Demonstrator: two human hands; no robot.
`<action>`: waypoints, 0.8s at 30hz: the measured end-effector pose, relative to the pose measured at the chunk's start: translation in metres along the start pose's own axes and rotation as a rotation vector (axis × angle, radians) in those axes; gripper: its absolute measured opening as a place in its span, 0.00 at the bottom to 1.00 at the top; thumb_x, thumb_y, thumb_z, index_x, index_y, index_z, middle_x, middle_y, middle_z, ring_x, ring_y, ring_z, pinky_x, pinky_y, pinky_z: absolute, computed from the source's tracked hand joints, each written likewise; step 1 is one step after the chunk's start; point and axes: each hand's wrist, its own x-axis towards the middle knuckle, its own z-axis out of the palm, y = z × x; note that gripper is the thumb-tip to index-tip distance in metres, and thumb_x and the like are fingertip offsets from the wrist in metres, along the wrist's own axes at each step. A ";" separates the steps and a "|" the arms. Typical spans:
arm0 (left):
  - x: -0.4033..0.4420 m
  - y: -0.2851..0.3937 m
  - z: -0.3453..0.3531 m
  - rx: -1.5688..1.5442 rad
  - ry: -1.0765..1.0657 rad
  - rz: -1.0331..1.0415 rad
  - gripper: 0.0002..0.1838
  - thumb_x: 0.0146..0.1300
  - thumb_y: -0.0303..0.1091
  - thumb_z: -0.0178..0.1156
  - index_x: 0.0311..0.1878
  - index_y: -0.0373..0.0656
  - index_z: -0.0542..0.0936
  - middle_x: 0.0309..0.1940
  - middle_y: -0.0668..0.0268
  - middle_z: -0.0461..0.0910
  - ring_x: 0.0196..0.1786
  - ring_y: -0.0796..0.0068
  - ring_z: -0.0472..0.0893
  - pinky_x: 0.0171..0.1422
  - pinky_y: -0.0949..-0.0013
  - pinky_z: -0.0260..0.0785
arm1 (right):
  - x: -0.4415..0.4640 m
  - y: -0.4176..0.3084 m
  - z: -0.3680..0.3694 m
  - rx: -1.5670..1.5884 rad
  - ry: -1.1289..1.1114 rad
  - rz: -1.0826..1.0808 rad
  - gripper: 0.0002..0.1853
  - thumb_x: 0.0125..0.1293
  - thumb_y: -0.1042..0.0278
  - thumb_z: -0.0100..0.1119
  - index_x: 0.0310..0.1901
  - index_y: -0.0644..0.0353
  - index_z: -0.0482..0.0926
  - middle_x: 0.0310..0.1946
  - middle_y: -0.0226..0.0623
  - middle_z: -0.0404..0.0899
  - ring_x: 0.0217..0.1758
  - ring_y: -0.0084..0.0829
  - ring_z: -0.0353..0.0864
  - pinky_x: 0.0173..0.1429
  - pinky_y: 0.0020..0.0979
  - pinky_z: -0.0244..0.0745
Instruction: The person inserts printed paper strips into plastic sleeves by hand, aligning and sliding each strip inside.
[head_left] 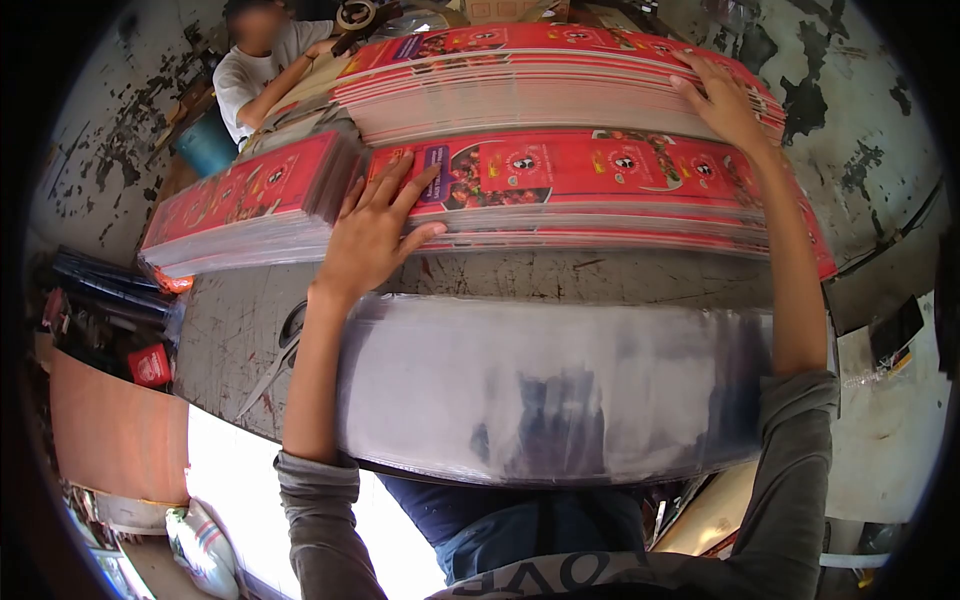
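My left hand lies on the left end of a long stack of red printed sheets, its fingers spread and the thumb at the front edge. Beyond it rises a taller stack of similar red sheets. On top of that far stack, near its right end, rests my right hand with fingers outstretched. A third red stack sits at an angle to the left of my left hand. Closest to my body is a pile of clear, glossy plastic sheets between my forearms.
Scissors lie on the scratched grey table, left of the plastic sheets. A co-worker is at the far left, with a tape roll nearby. A blue bin stands below the co-worker.
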 end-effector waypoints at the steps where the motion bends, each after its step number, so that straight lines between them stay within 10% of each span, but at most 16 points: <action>1: 0.000 0.000 0.000 0.000 -0.004 -0.003 0.32 0.58 0.57 0.49 0.64 0.55 0.60 0.65 0.59 0.56 0.64 0.53 0.60 0.67 0.49 0.49 | -0.001 -0.003 -0.005 0.029 0.016 0.007 0.23 0.62 0.48 0.48 0.56 0.50 0.68 0.51 0.33 0.69 0.58 0.37 0.65 0.57 0.51 0.58; 8: 0.000 -0.001 0.003 0.010 0.026 0.021 0.31 0.59 0.56 0.49 0.64 0.55 0.61 0.64 0.58 0.57 0.64 0.54 0.61 0.67 0.50 0.50 | -0.007 -0.025 -0.020 -0.128 0.159 -0.052 0.16 0.55 0.62 0.57 0.46 0.52 0.75 0.36 0.32 0.69 0.45 0.34 0.69 0.49 0.43 0.61; 22: 0.003 -0.009 0.002 0.025 0.133 0.035 0.35 0.61 0.57 0.46 0.63 0.40 0.60 0.62 0.53 0.60 0.66 0.56 0.58 0.69 0.51 0.48 | -0.067 -0.042 -0.079 -0.114 0.184 -0.187 0.31 0.43 0.84 0.53 0.54 0.50 0.73 0.49 0.35 0.72 0.52 0.36 0.71 0.55 0.35 0.68; 24: 0.008 -0.017 -0.005 -1.751 0.424 -0.336 0.34 0.64 0.54 0.44 0.59 0.30 0.61 0.60 0.49 0.62 0.64 0.57 0.62 0.68 0.53 0.53 | -0.083 -0.045 -0.094 -0.170 0.237 -0.258 0.33 0.42 0.85 0.52 0.55 0.49 0.72 0.53 0.35 0.71 0.54 0.37 0.70 0.58 0.35 0.67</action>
